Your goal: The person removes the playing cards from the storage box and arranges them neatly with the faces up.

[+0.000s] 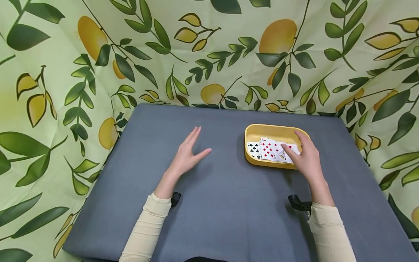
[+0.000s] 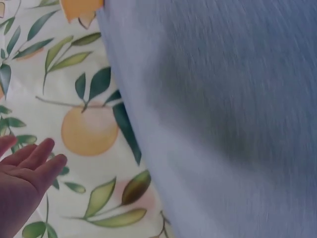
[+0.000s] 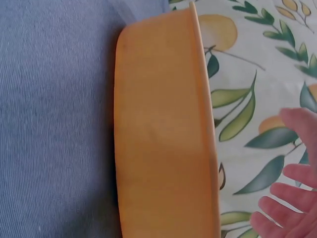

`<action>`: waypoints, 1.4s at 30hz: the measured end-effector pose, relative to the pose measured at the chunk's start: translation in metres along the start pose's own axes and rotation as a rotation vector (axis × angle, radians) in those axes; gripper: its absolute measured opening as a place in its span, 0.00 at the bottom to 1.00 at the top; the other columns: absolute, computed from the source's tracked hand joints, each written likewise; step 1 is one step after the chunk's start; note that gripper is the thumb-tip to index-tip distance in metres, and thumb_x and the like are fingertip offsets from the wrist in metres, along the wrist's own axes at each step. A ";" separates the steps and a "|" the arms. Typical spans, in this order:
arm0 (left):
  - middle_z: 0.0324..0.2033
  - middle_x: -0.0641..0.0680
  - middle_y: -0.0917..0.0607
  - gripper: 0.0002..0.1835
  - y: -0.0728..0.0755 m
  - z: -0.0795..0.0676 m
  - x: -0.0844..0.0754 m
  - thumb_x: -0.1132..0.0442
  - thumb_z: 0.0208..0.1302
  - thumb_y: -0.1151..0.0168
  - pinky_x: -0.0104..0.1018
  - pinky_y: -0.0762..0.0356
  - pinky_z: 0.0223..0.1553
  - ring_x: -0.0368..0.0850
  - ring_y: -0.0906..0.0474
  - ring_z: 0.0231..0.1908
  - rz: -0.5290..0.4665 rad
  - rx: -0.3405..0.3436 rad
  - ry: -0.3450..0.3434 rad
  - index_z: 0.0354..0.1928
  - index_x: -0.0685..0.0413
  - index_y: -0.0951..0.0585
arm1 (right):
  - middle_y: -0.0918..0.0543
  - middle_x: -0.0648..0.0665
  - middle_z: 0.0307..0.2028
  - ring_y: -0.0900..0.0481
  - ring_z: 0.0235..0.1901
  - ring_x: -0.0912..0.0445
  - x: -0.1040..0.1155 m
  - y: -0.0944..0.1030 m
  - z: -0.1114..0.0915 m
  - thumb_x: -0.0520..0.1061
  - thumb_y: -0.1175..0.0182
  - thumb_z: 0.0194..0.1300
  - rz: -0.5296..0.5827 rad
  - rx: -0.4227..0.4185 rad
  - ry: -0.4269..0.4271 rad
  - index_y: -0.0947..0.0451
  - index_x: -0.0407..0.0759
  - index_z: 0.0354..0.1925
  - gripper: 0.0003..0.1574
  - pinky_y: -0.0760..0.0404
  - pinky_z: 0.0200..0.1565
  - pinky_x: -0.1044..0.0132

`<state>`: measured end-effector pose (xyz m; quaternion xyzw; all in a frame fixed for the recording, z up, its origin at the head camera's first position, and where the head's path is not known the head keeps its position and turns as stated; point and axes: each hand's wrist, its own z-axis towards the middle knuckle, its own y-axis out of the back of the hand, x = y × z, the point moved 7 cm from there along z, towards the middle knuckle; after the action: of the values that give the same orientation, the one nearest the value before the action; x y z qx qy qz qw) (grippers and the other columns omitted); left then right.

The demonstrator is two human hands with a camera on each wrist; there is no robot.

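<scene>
A yellow oval-cornered tray (image 1: 258,128) stands on the right half of the grey table, several playing cards (image 1: 268,149) lying face up inside it. Over the tray's right end hovers my right hand (image 1: 307,156), thumb and fingers spread apart, holding nothing. The right wrist view shows the tray's outer side wall (image 3: 163,124) close up, with the right hand (image 3: 292,198) apart from it at the right edge. My left hand (image 1: 184,156) is raised above the table left of the tray, fingers extended and thumb out. In the left wrist view that hand (image 2: 25,183) also holds nothing.
The grey padded table (image 1: 216,203) spreads out beneath both hands. A fabric backdrop (image 1: 209,72) printed with leaves and fruit hangs behind it and along both sides. Black wrist-camera mounts (image 1: 299,203) sit by the cuffs.
</scene>
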<state>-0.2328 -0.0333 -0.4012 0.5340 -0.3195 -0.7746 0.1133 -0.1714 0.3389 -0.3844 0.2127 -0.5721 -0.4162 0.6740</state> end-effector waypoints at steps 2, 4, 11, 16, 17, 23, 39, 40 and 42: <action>0.74 0.50 0.44 0.46 -0.001 0.003 -0.001 0.47 0.61 0.32 0.52 0.47 0.70 0.48 0.49 0.73 -0.039 -0.029 0.004 0.76 0.45 0.45 | 0.35 0.28 0.66 0.36 0.63 0.34 -0.005 0.003 0.001 0.53 0.38 0.67 0.015 -0.032 -0.042 0.41 0.35 0.71 0.44 0.34 0.60 0.37; 0.74 0.52 0.42 0.47 -0.003 0.005 -0.002 0.48 0.59 0.30 0.52 0.46 0.70 0.48 0.47 0.72 -0.077 -0.056 0.009 0.76 0.47 0.43 | 0.34 0.29 0.65 0.35 0.63 0.34 -0.010 0.005 0.002 0.52 0.38 0.67 0.033 -0.061 -0.070 0.40 0.36 0.71 0.42 0.30 0.59 0.39; 0.70 0.55 0.35 0.48 -0.019 0.013 -0.012 0.54 0.54 0.25 0.47 0.38 0.67 0.48 0.35 0.67 -0.208 -0.081 -0.006 0.74 0.50 0.40 | 0.34 0.29 0.66 0.34 0.62 0.35 -0.031 0.006 0.006 0.50 0.39 0.67 0.069 -0.111 -0.153 0.38 0.35 0.70 0.40 0.31 0.60 0.41; 0.69 0.54 0.33 0.47 -0.035 0.022 -0.020 0.56 0.53 0.24 0.39 0.38 0.67 0.46 0.34 0.66 -0.250 -0.052 -0.016 0.74 0.51 0.38 | 0.36 0.31 0.68 0.38 0.66 0.38 -0.050 0.006 0.006 0.54 0.43 0.70 0.109 -0.098 -0.243 0.41 0.36 0.72 0.41 0.32 0.62 0.44; 0.68 0.54 0.33 0.47 -0.038 0.024 -0.021 0.56 0.53 0.24 0.38 0.38 0.67 0.45 0.34 0.65 -0.255 -0.044 -0.015 0.73 0.50 0.38 | 0.36 0.32 0.68 0.38 0.67 0.38 -0.053 0.006 0.006 0.55 0.44 0.70 0.114 -0.093 -0.259 0.42 0.37 0.72 0.41 0.32 0.62 0.44; 0.68 0.54 0.32 0.46 -0.059 0.036 -0.034 0.54 0.53 0.24 0.37 0.38 0.66 0.45 0.33 0.65 -0.275 0.015 -0.040 0.72 0.50 0.36 | 0.36 0.33 0.69 0.37 0.66 0.38 -0.067 0.003 0.006 0.60 0.47 0.71 0.143 -0.061 -0.341 0.44 0.38 0.74 0.43 0.33 0.63 0.44; 0.67 0.58 0.31 0.44 -0.092 0.055 -0.055 0.53 0.55 0.26 0.51 0.39 0.67 0.54 0.37 0.67 -0.190 0.114 -0.106 0.72 0.55 0.35 | 0.28 0.30 0.62 0.32 0.62 0.38 -0.080 -0.032 0.025 0.58 0.49 0.73 0.180 -0.016 -0.370 0.37 0.36 0.70 0.38 0.33 0.62 0.45; 0.68 0.57 0.31 0.44 -0.094 0.056 -0.056 0.54 0.55 0.26 0.51 0.40 0.67 0.54 0.37 0.68 -0.188 0.121 -0.108 0.72 0.55 0.36 | 0.27 0.31 0.61 0.31 0.61 0.38 -0.080 -0.032 0.025 0.57 0.49 0.73 0.181 -0.017 -0.374 0.36 0.36 0.70 0.37 0.32 0.61 0.46; 0.68 0.57 0.32 0.44 -0.097 0.058 -0.057 0.54 0.55 0.27 0.50 0.40 0.67 0.54 0.38 0.68 -0.180 0.133 -0.107 0.72 0.55 0.36 | 0.26 0.31 0.60 0.29 0.58 0.40 -0.082 -0.032 0.025 0.57 0.49 0.73 0.179 -0.025 -0.383 0.35 0.36 0.69 0.36 0.28 0.58 0.50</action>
<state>-0.2458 0.0928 -0.4051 0.5247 -0.3267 -0.7861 -0.0098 -0.2053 0.3911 -0.4514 0.0695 -0.7013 -0.3945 0.5897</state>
